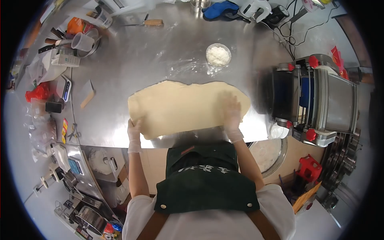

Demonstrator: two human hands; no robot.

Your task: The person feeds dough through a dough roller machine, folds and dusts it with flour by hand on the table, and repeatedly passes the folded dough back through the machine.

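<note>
1. The worktop in front of you is bare metal, smudged with white powder toward the middle; its near edge runs just in front of your apron.
2. At its right edge stands a metal machine with red knobs, well apart from its left edge.
3. The dough sheet lies spread along the near edge, wider than it is deep, with a wavy far side and a strip of metal showing between it and you.
4. Your right hand, in a thin clear glove, lies over the right part of the dough sheet; its grip is open and flat, fingers extended toward the far edge (motion blurs them) and closed on nothing.
5. Your left hand, gloved likewise, touches the sheet at its near left corner. You can't tell from here whether that grip is pinching the dough or only resting against it.
6. A blue cloth item sits at the far edge, right of the middle.
7. Left of that, near the far edge, is a wooden-handled tool.
8. A small clear bowl of white powder stands between the dough and the far edge.
9. Toward the left edge lies a scraper, tilted.
</note>
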